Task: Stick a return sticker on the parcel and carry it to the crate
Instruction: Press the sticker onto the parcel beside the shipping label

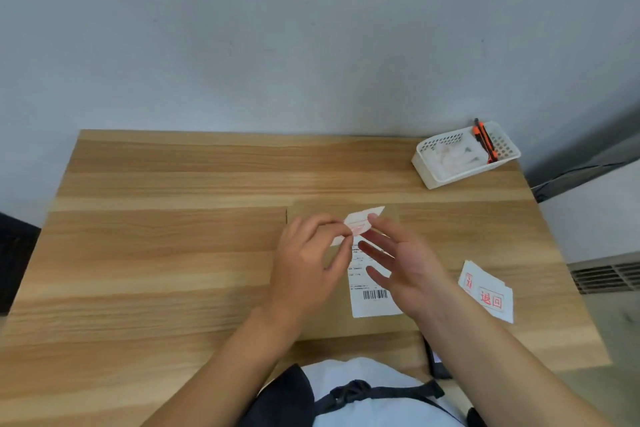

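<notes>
A flat brown cardboard parcel (346,324) lies on the wooden table (156,236) in front of me, with a white shipping label (372,302) and barcode on top. Above the parcel I hold a white return sticker (360,220) with red print. My left hand (308,270) pinches its lower left part between thumb and fingers. My right hand (405,263) touches its right edge with a fingertip, the other fingers spread. Whether the sticker is separating from a backing sheet is unclear. No crate is in view.
A small stack of return stickers (488,291) with red characters lies right of the parcel. A white perforated basket (464,154) with papers and an orange-black pen stands at the table's back right. A dark phone-like object (438,359) sits at the near edge. A grey wall runs behind.
</notes>
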The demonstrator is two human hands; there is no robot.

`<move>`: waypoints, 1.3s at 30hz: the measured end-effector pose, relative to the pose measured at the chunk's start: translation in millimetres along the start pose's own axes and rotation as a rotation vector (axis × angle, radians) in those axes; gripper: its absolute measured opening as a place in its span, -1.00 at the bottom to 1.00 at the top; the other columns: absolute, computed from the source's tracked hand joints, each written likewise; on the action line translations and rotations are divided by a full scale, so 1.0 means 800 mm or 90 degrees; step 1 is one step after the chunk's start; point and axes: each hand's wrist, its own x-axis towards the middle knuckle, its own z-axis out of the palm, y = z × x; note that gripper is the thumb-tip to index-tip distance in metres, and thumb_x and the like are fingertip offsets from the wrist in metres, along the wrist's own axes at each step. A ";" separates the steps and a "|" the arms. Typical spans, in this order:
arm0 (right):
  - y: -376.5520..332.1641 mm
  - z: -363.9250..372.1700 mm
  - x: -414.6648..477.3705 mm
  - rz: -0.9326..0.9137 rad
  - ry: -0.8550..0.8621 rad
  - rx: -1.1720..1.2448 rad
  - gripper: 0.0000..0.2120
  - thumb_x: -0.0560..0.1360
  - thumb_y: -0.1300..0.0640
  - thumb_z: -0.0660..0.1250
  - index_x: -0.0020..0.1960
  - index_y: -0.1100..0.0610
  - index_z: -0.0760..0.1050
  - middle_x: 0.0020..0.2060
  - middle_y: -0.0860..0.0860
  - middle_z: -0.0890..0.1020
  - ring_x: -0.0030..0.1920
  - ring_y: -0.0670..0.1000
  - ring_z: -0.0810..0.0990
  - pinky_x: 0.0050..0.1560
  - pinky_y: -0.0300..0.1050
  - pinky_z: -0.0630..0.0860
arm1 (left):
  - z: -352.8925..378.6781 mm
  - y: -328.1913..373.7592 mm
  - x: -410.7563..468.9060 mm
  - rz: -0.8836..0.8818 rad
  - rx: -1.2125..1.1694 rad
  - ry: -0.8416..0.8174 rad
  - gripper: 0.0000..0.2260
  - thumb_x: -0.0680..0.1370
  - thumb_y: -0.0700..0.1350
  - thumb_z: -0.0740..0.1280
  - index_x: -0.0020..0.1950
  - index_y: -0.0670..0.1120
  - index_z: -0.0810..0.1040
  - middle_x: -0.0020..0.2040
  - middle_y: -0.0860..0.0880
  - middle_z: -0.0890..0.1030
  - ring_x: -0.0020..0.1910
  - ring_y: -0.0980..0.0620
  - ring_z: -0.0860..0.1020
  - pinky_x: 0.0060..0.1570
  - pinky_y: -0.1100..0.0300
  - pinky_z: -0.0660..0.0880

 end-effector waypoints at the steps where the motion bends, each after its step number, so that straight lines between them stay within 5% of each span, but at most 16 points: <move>1: 0.002 0.002 -0.001 0.001 0.009 0.005 -0.72 0.42 0.05 0.48 0.10 0.09 0.62 0.01 -0.01 0.73 0.13 0.01 0.65 0.21 0.04 0.45 | -0.001 -0.003 -0.002 0.014 -0.002 -0.002 -0.91 0.50 -0.18 0.42 -0.05 -0.16 0.70 -0.04 -0.06 0.66 -0.07 -0.09 0.60 -0.02 0.03 0.50; 11: 0.016 0.017 -0.019 -0.047 0.006 0.021 -0.88 0.49 0.16 0.38 0.03 0.06 0.57 -0.14 -0.03 0.75 0.01 -0.04 0.65 0.18 0.03 0.40 | -0.022 -0.024 -0.018 0.037 -0.045 -0.033 -0.75 0.46 -0.05 0.46 0.10 -0.11 0.66 0.12 -0.07 0.63 0.12 -0.09 0.56 0.13 -0.05 0.48; 14: 0.015 0.016 -0.023 -0.074 0.022 0.004 -0.95 0.50 0.17 0.37 -0.05 0.07 0.55 -0.15 -0.02 0.75 0.03 -0.02 0.64 0.18 0.03 0.42 | -0.037 -0.028 -0.019 -0.022 -0.063 -0.099 -0.50 0.39 0.12 0.47 0.29 0.01 0.52 0.29 0.00 0.49 0.24 -0.04 0.42 0.25 -0.10 0.41; 17: 0.016 0.013 -0.027 -0.112 0.032 -0.042 -0.97 0.51 0.17 0.36 -0.05 0.08 0.55 -0.06 0.03 0.75 0.09 0.01 0.66 0.22 0.06 0.42 | -0.052 -0.033 -0.022 -0.170 -0.139 -0.159 -0.37 0.34 0.19 0.49 0.37 0.16 0.39 0.35 0.13 0.39 0.36 0.09 0.31 0.38 0.14 0.27; 19: 0.016 0.010 -0.031 -0.135 0.035 -0.082 -0.94 0.51 0.18 0.36 -0.03 0.09 0.58 -0.01 0.06 0.75 0.08 0.00 0.66 0.28 0.08 0.41 | -0.057 -0.041 -0.019 -0.337 -0.286 -0.126 -0.52 0.40 0.06 0.52 0.28 0.19 0.47 0.30 0.16 0.47 0.36 0.15 0.38 0.30 0.37 0.29; 22: 0.017 0.005 -0.035 -0.142 0.005 -0.131 -0.95 0.50 0.20 0.36 -0.05 0.11 0.59 -0.03 0.05 0.75 0.03 -0.01 0.66 0.30 0.09 0.40 | -0.063 -0.058 -0.006 -0.542 -0.499 -0.117 -0.79 0.46 -0.12 0.49 0.05 0.11 0.63 0.10 0.13 0.65 0.21 0.09 0.56 0.15 0.33 0.43; 27: 0.022 -0.003 -0.039 -0.140 -0.063 -0.134 -0.87 0.50 0.26 0.36 -0.17 0.09 0.63 -0.09 0.05 0.74 0.03 0.03 0.66 0.28 0.06 0.45 | -0.078 -0.062 0.005 -0.555 -0.579 -0.257 -0.88 0.48 -0.15 0.45 -0.01 -0.02 0.70 -0.08 0.12 0.73 -0.04 0.26 0.63 0.19 0.24 0.44; 32: 0.032 -0.008 -0.033 -0.135 -0.055 -0.139 -0.90 0.49 0.26 0.38 -0.16 0.09 0.60 -0.09 0.03 0.75 0.02 0.01 0.66 0.22 0.02 0.44 | -0.077 -0.065 0.002 -0.557 -0.581 -0.220 -0.84 0.47 -0.29 0.45 -0.03 -0.07 0.66 -0.16 0.05 0.70 -0.13 0.18 0.62 0.12 0.21 0.48; 36: 0.038 -0.011 -0.030 -0.119 -0.075 -0.146 -0.74 0.49 0.26 0.38 -0.33 0.02 0.61 -0.14 0.01 0.75 -0.03 -0.02 0.67 0.22 0.02 0.42 | -0.074 -0.070 -0.010 -0.582 -0.581 -0.250 -0.81 0.47 -0.31 0.44 0.00 -0.06 0.65 -0.16 0.00 0.67 -0.09 0.10 0.60 0.07 0.18 0.50; 39: 0.046 -0.014 -0.025 -0.106 -0.074 -0.159 -0.76 0.51 0.26 0.36 -0.28 0.03 0.63 -0.14 0.00 0.75 -0.03 -0.03 0.67 0.26 0.06 0.40 | -0.071 -0.072 -0.019 -0.601 -0.562 -0.252 -0.88 0.47 -0.28 0.45 -0.10 -0.07 0.69 -0.15 -0.01 0.69 -0.04 0.02 0.60 0.16 0.08 0.52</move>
